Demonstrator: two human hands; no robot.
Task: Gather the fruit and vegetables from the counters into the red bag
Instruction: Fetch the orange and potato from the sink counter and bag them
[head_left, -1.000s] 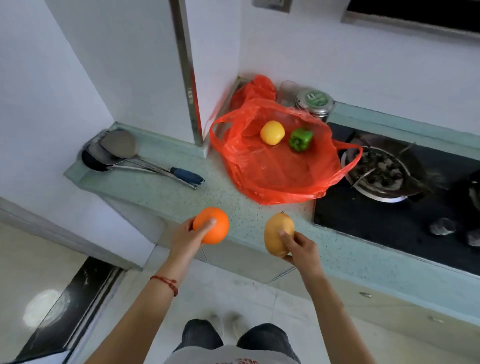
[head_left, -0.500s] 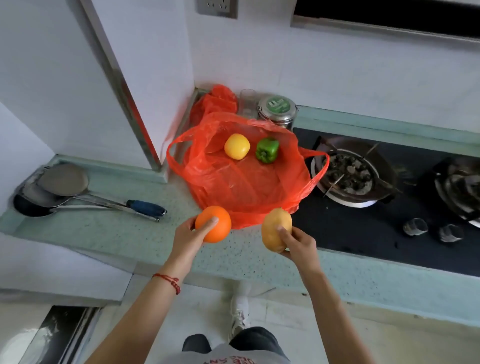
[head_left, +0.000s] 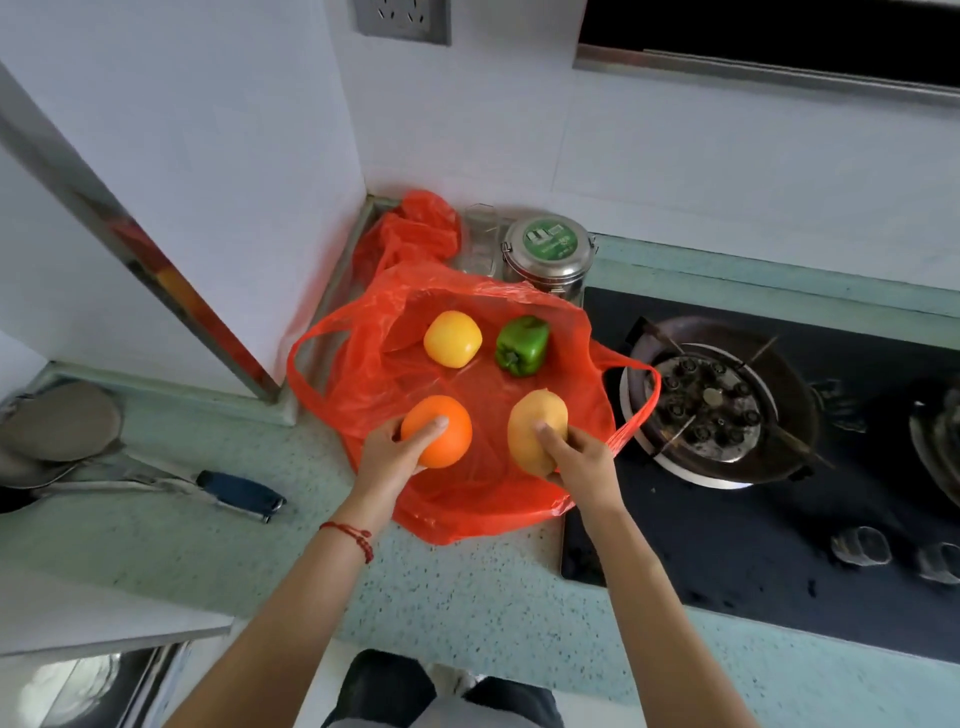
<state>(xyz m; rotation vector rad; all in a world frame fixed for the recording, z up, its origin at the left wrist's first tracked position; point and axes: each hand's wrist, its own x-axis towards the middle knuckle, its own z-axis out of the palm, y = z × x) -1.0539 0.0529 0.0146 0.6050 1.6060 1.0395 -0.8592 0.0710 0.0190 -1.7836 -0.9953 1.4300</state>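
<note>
You are standing at the speckled green tabletop (head_left: 467, 587) with both arms stretched forward. Your left hand (head_left: 387, 457) is wrapping its fingers around an orange (head_left: 437, 437), and your right hand (head_left: 579, 460) is curling its fingers around a yellowish mango-like fruit (head_left: 535, 431). A second ago you were carrying both fruits short of the counter's edge; now you are holding them right over the open mouth of the red bag (head_left: 467, 499), so both are ready to drop in. Whether they are already touching the plastic cannot be told.

To your left, a blue-handled utensil (head_left: 241, 494) is lying on the tabletop, well apart from the bag. To your right, the black hob (head_left: 727, 545) is sitting with its burner (head_left: 711, 410) just beside the bag's right handle loop (head_left: 641, 410).

Further in, a yellow pepper (head_left: 452, 339) and a green bell pepper (head_left: 522, 345) are already resting inside the bag, near each other but apart. Behind the bag, a round metal tin with a green lid (head_left: 548, 249) and a second bunch of red plastic (head_left: 413, 228) are standing against the wall. Letting go of both fruits looks like your next step.
</note>
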